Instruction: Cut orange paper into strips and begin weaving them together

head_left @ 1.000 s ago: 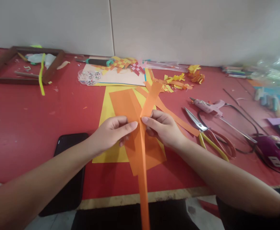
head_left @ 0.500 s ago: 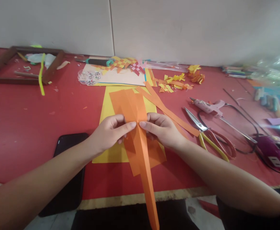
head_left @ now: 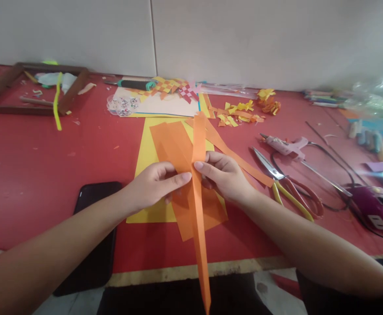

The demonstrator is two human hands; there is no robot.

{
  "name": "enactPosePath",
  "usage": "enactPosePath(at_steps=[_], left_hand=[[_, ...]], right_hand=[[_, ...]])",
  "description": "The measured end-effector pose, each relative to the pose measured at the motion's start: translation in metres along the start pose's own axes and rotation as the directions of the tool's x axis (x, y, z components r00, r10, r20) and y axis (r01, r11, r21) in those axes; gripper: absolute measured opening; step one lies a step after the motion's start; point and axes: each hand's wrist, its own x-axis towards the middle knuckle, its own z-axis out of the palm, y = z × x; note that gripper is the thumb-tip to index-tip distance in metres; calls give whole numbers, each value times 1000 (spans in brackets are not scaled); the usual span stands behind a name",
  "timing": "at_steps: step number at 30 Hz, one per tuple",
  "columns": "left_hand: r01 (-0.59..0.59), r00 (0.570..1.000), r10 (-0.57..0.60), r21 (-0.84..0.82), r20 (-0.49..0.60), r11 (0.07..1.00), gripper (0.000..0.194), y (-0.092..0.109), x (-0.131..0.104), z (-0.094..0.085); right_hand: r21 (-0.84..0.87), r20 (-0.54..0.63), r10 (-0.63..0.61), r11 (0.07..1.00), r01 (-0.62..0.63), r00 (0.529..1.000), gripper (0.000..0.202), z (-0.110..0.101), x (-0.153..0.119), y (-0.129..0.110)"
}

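Note:
A long orange paper strip (head_left: 198,218), creased lengthwise, is pinched between both hands above the table. My left hand (head_left: 156,183) grips its left edge, thumb on top and fingers curled beneath. My right hand (head_left: 222,175) pinches the right edge slightly higher up. The strip's lower end hangs past the table edge; its upper part stands up flat and wider. Beneath the hands lie orange paper pieces (head_left: 168,138) on a yellow sheet (head_left: 143,164). Another cut orange strip (head_left: 240,162) slants to the right, partly behind my right hand.
Scissors (head_left: 279,179) and a pink glue gun (head_left: 286,146) with its cord lie to the right. A black phone (head_left: 89,236) is under my left forearm. Paper scraps (head_left: 233,114), a green-and-black handled tool (head_left: 135,84) and a brown frame (head_left: 17,109) sit farther back.
The strip's upper part has swung right and more upright, and its lower end has shifted slightly left. Both hands still pinch it, the left thumb a little farther right and lower.

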Motion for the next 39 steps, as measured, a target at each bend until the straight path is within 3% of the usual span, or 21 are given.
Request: enactPosePath(at_steps=[6,11,18,21,24,28,31,39], left_hand=[[-19,999,21,65,-37,998,31,1,0,0],[-25,998,29,81,-59,996,30,1,-1,-1],[20,988,-30,-65,-152,998,30,-4,2,-1],[-6,984,-11,-90,-180,996,40,-6,1,-1],[-33,994,23,-95,-110,995,52,-3,0,0],[30,999,-30,-5,18,1000,42,0,-1,0],[74,997,-75,68,6,995,32,-1,-1,-1],[17,998,-17,1,-67,1000,26,4,-1,2]], right_hand=[[-13,30,44,999,-44,999,34,1,-2,-4],[-77,58,-2,997,7,998,30,4,-3,-6],[-31,-31,0,1000,-1,1000,36,2,-1,-3],[-11,-46,-11,1000,10,999,39,2,0,-1],[-32,-67,-19,999,17,998,40,3,0,-1],[-34,-80,-5,999,2,997,40,5,-1,-2],[-17,-34,23,1000,-24,999,34,4,-2,-4],[-22,30,80,997,-80,996,28,4,-4,-4]])
